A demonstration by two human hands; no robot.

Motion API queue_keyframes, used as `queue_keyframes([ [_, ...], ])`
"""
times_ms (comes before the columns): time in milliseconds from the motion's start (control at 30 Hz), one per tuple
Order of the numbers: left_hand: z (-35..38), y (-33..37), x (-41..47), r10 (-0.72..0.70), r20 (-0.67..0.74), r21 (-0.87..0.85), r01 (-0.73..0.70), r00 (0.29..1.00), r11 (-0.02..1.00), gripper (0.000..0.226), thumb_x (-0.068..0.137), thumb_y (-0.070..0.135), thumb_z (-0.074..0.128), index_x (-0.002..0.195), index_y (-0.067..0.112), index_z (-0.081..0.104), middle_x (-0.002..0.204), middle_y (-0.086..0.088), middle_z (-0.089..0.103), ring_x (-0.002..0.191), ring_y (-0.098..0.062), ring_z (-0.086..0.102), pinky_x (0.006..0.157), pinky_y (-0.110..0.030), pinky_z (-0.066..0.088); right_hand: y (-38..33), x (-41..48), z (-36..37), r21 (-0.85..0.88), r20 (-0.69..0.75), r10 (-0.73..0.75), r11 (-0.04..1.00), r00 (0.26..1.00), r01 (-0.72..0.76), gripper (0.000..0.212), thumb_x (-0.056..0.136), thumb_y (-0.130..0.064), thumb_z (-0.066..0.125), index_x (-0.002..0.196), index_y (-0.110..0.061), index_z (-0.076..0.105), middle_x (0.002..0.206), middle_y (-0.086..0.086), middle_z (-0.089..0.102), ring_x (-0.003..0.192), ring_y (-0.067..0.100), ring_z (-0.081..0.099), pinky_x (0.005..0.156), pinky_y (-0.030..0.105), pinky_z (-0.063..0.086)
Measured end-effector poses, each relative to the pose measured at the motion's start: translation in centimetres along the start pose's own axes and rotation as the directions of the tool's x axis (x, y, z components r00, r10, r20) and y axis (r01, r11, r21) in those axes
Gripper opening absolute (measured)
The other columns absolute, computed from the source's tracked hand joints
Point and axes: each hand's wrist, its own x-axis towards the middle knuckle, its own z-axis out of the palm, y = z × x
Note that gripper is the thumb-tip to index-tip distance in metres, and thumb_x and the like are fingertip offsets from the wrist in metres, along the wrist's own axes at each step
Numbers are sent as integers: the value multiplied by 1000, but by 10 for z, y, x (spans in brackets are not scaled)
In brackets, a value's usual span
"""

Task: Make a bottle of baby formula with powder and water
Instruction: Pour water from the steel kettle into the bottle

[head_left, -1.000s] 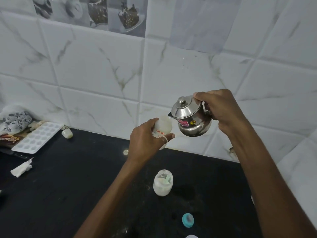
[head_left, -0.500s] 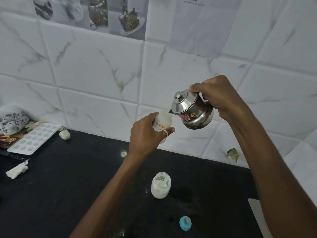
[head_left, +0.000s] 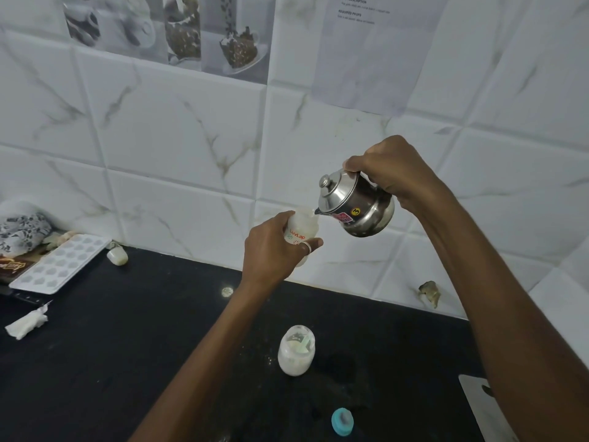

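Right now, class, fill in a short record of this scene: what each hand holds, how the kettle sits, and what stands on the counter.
left hand: grips the baby bottle, raised above the counter
right hand: grips the steel kettle from behind, lid on
kettle pose: tilted, spout at the bottle's open mouth; no stream can be made out
black counter: bears a small jar with pale contents, a teal cap and a white tray at far left
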Motion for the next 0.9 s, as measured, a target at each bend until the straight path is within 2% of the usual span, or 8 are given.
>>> queue_keyframes([
  [133,2,-3,-1,-5,0,-8,5,1000,1000,73,72,63,83,129,22,65,112,6,73,96,-16,67,78,-23,46,1,2,1,-23,13,-15,1000,1000,15,36,64,-31,71,45,-18,43,49,-3,33,59,20,36,63,39,33],
  [367,6,-4,-2,2,16,-8,-2,1000,1000,73,74,61,83,131,21,64,117,3,73,94,-12,62,79,-24,50,0,5,3,-59,11,-26,998,1000,27,38,66,-31,71,47,-18,42,47,-4,33,59,19,37,63,39,34],
  [500,8,-5,-2,6,15,6,-6,1000,1000,74,74,62,82,133,20,63,120,2,72,94,-10,58,79,-22,47,-1,7,2,-86,9,-24,996,1000,25,45,65,-31,71,39,-17,36,42,-8,26,56,19,32,61,40,31],
  [900,10,-8,-1,3,-5,4,-3,1000,1000,74,72,64,83,129,22,65,113,6,73,88,-9,58,76,-20,44,-5,12,2,-166,15,-50,985,999,52,44,68,-32,72,37,-19,44,36,-8,29,50,16,32,55,33,29],
])
